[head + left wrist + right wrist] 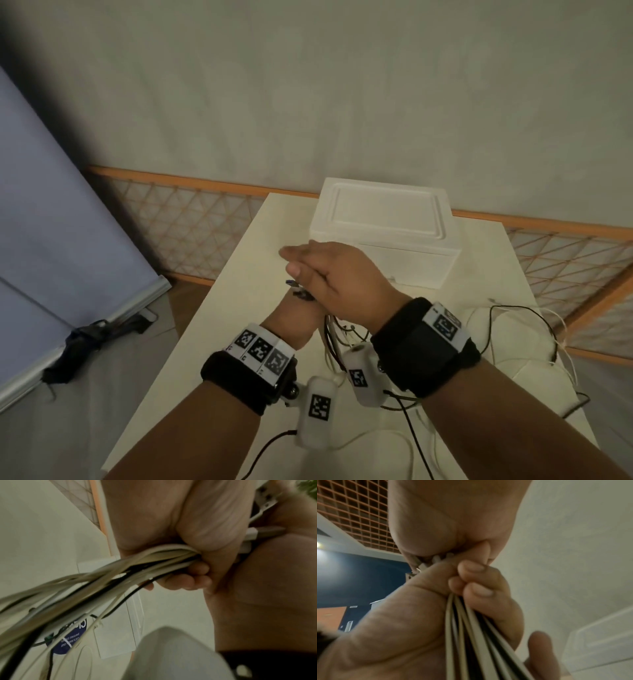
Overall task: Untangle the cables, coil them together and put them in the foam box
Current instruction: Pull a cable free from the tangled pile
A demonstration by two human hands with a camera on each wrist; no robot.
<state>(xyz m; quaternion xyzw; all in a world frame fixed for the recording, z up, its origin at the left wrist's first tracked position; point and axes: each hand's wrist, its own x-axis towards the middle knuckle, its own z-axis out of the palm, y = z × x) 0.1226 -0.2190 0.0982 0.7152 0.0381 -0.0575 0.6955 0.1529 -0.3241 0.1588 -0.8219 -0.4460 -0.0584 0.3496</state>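
My left hand (303,310) grips a bundle of white and black cables (120,574) in its fist, fingers (193,578) curled round them. Connector ends (297,290) stick out past the fist. My right hand (329,270) lies flat over the fist with straight fingers, its palm (453,513) pressed on the connector ends (426,563). The rest of the cables (513,318) trails loose over the table to the right. The white foam box (383,236) stands closed at the table's far side, just beyond my hands.
The white table (246,274) is narrow, with its left edge close to my left arm. A wooden lattice barrier (191,226) runs behind it. A pale blue panel (51,222) leans on the floor at left. Pale rounded lumps (513,370) lie under the loose cables.
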